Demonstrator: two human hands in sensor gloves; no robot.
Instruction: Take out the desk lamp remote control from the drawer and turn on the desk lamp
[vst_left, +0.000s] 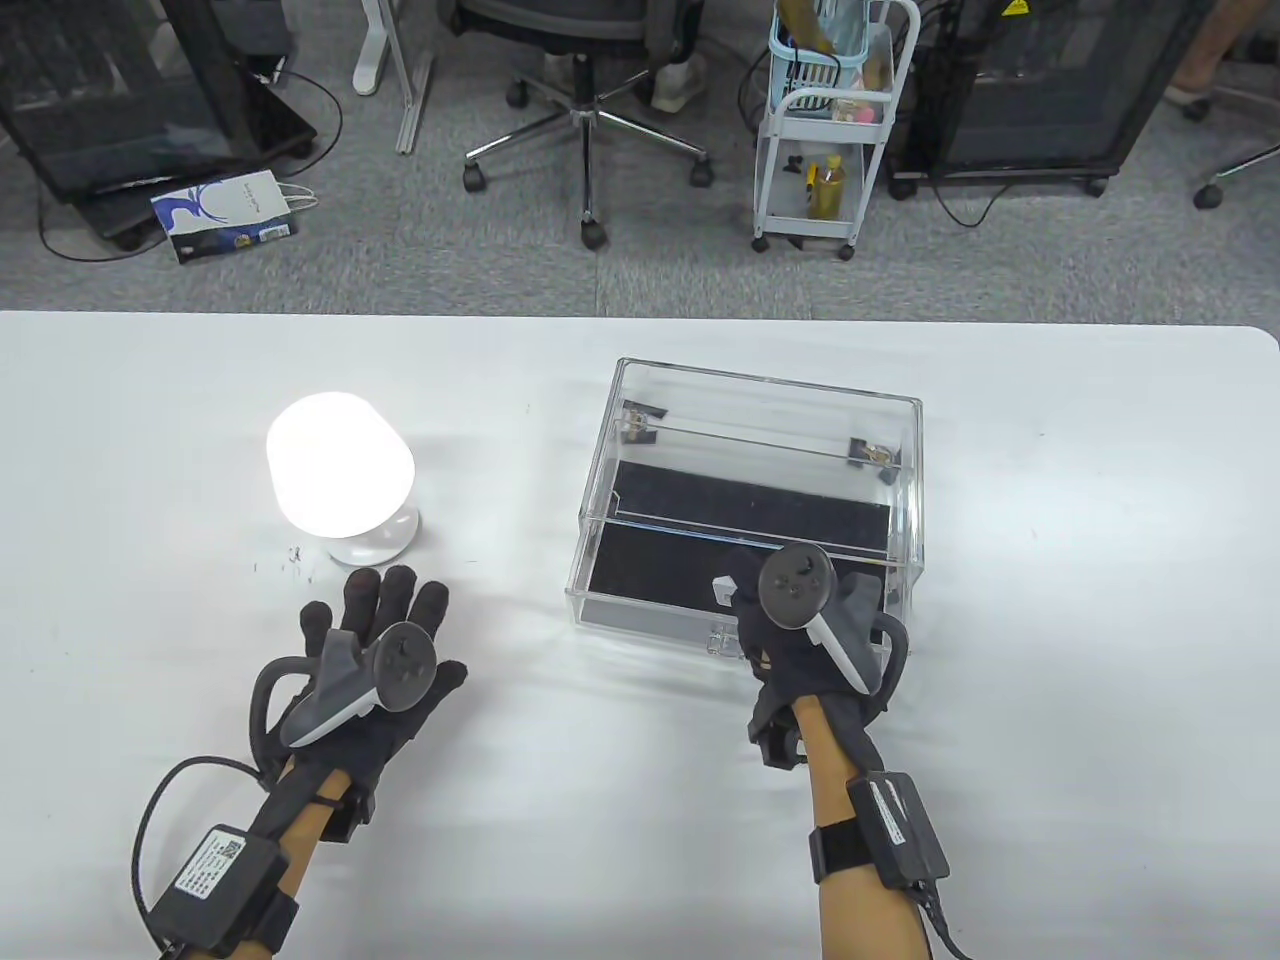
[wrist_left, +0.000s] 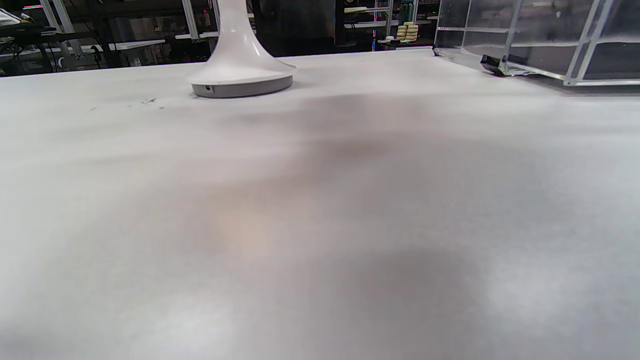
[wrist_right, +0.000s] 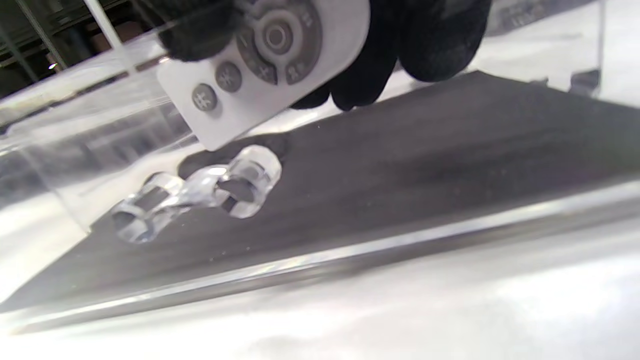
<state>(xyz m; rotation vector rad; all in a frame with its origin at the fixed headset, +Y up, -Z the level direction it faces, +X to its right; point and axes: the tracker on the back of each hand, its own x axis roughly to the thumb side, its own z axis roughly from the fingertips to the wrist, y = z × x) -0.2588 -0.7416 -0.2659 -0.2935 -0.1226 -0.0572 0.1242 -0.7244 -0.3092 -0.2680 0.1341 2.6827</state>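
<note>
The desk lamp (vst_left: 340, 475) stands at the table's left and glows white; its base (wrist_left: 240, 82) shows in the left wrist view. My right hand (vst_left: 790, 620) holds the white remote control (wrist_right: 265, 65) with grey buttons over the front of the clear acrylic drawer box (vst_left: 750, 490); its thumb lies on the buttons. A corner of the remote (vst_left: 722, 588) peeks out in the table view. The clear drawer handle (wrist_right: 200, 192) sits just below the remote. My left hand (vst_left: 385, 650) rests flat on the table with fingers spread, just in front of the lamp, holding nothing.
The drawer's black lining (wrist_right: 450, 150) fills the box floor. The table's far edge (vst_left: 640, 318) runs behind the box. A white cart (vst_left: 825, 120) and an office chair (vst_left: 590, 90) stand on the floor beyond.
</note>
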